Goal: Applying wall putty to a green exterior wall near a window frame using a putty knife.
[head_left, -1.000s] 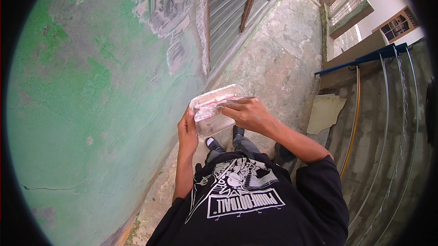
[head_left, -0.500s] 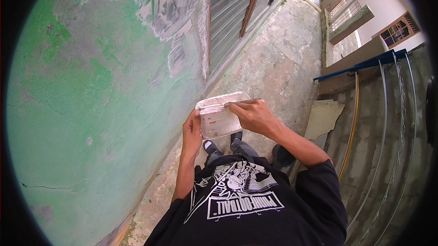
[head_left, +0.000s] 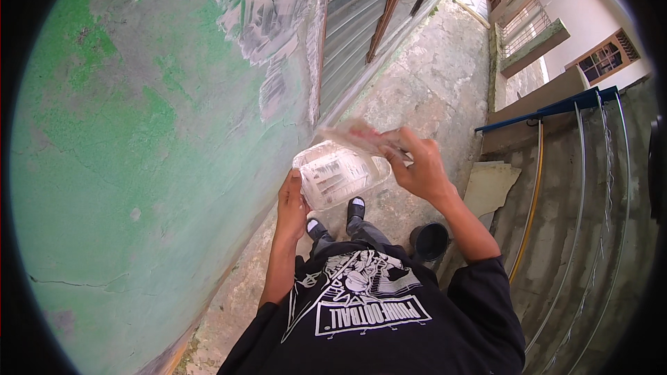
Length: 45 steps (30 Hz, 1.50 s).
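Lifted since before, the right hand (head_left: 417,170) pinches what seems a peeled flap; left hand (head_left: 292,201) should keep gripping the packet (head_left: 337,177) steady.

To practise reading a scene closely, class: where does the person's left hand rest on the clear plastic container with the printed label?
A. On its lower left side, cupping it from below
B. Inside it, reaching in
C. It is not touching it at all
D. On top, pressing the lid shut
A: the left hand cups the lower left side of the clear plastic container, while the right hand lifts its thin lid at the top.
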Available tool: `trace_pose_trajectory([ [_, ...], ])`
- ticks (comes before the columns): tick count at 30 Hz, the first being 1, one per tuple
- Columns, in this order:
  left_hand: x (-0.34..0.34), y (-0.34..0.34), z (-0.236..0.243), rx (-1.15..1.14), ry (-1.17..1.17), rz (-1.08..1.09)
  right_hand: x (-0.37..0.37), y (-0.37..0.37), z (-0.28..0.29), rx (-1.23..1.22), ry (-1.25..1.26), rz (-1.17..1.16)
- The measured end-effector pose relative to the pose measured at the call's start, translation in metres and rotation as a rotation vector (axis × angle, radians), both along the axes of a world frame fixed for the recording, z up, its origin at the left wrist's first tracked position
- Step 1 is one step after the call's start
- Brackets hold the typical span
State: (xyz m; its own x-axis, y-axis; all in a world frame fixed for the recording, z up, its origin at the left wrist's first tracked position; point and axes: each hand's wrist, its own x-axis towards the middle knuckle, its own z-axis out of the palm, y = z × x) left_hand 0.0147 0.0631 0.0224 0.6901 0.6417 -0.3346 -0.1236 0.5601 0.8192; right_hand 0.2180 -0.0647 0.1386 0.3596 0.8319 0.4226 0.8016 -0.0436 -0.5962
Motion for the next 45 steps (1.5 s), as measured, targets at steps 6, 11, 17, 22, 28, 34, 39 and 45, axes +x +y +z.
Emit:
trace_pose_trajectory([
  [6, 0.001, -0.001, -0.004, -0.05, -0.098, 0.022, 0.01, 0.0, -0.015, 0.057, 0.681, -0.149],
  [11, 0.008, -0.02, -0.012, -0.105, -0.26, 0.041, 0.004, -0.001, -0.019, -0.197, 1.092, -0.321],
  [17, 0.014, -0.041, -0.03, -0.075, -0.399, -0.018, 0.008, 0.007, -0.055, -0.216, 1.318, -0.426],
  [22, 0.019, -0.052, -0.034, -0.042, -0.394, -0.05, 0.005, 0.013, -0.076, -0.279, 1.292, -0.424],
  [28, 0.019, -0.052, -0.041, 0.104, -0.384, -0.077, -0.003, 0.02, -0.083, -0.245, 1.261, -0.404],
  [34, 0.019, -0.062, -0.039, 0.183, -0.357, -0.082, -0.01, 0.024, -0.083, -0.219, 1.215, -0.381],
  [39, 0.018, -0.061, -0.039, 0.234, -0.309, -0.085, -0.014, 0.024, -0.081, -0.178, 1.29, -0.383],
  [45, 0.017, -0.059, -0.036, 0.251, -0.259, -0.092, -0.014, 0.022, -0.081, -0.14, 1.355, -0.328],
])
